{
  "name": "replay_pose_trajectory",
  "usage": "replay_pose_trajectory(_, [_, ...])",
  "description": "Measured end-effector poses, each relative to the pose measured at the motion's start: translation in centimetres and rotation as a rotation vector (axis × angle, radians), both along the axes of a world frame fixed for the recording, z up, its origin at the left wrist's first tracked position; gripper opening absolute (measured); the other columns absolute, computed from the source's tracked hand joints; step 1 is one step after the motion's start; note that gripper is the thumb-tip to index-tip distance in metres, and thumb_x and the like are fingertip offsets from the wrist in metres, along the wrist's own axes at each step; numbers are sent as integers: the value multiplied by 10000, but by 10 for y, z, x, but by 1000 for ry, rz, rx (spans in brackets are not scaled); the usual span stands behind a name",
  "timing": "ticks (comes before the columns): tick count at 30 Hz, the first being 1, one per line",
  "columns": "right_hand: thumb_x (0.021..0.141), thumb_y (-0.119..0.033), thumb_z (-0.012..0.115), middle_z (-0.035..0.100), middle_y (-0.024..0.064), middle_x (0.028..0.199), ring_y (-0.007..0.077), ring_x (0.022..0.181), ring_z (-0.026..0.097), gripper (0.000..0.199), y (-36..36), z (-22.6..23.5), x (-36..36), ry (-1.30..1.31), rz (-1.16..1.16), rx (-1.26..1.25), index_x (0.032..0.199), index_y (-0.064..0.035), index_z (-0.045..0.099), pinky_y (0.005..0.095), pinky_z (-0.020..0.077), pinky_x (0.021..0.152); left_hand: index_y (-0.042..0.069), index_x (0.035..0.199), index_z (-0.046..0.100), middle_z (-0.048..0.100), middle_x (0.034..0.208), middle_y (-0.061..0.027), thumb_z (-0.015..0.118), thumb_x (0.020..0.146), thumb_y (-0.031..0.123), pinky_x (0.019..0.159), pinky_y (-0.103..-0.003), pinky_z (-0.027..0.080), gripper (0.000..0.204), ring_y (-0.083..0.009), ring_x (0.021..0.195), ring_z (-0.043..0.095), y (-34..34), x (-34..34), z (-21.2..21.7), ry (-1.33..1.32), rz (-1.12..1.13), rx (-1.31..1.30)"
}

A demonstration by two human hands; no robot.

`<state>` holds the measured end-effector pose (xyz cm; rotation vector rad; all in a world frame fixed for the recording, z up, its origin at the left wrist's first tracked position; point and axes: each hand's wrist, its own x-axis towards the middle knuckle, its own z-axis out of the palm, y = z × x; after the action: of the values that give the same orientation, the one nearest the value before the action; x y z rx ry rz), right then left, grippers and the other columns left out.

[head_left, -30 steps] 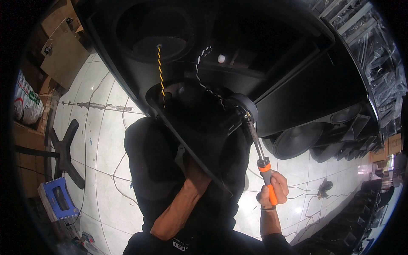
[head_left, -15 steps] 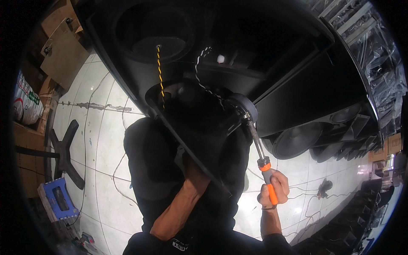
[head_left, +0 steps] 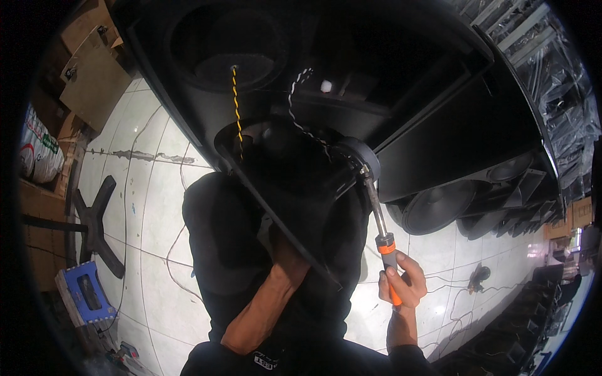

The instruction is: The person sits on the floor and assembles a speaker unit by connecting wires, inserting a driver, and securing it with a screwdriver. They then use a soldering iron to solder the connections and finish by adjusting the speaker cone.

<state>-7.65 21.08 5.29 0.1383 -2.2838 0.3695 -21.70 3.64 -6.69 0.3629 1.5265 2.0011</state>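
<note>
Right hand [head_left: 402, 283] wraps the orange-handled screwdriver [head_left: 380, 235], its tip on the round speaker driver [head_left: 357, 156] in the black cabinet [head_left: 439, 131], while left hand, fingers hidden, reaches under to steady it.

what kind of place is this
Probably a speaker repair or assembly workshop. The right hand holds a screwdriver against a big black speaker cabinet, loose speaker cones sit on the tiled floor, and cardboard boxes stand nearby.
</note>
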Motion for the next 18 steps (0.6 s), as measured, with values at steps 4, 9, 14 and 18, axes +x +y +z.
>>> replay_pose_trajectory(4, [679, -3, 817, 630, 110, 1113, 281, 966, 700, 397, 3, 13, -1, -73, 39, 100, 1030, -174, 742, 346, 632, 754, -24, 1308, 483, 553, 1298, -98, 536, 992, 100, 979, -293, 476, 344, -195, 1172, 545, 1, 1, -1, -263, 43, 65])
replay_pose_trajectory(9, [679, -34, 830, 629, 79, 1102, 252, 1008, 684, 396, 4, 23, -2, -129, 39, 157, 1028, -203, 752, 335, 634, 763, -32, 1262, 518, 589, 1235, -98, 570, 969, 81, 926, -298, 497, 318, -196, 1095, 581, 8, -5, 28, 177, 129, -183])
replay_pose_trajectory(14, [694, -64, 820, 634, 48, 1090, 217, 1047, 663, 382, 5, 26, -1, -162, 32, 235, 1034, -225, 753, 278, 609, 725, -39, 1228, 539, 610, 1194, -103, 579, 957, 51, 875, -290, 514, 289, -193, 1053, 598, 10, -8, 37, -132, 176, -31])
replay_pose_trajectory(18, [700, -68, 806, 639, 28, 1062, 201, 1067, 652, 385, 5, 28, -2, -175, 45, 282, 1041, -239, 753, 254, 591, 704, -42, 1214, 550, 620, 1170, -107, 591, 949, 47, 868, -291, 517, 283, -198, 1035, 606, 8, -3, 18, -261, 175, 76])
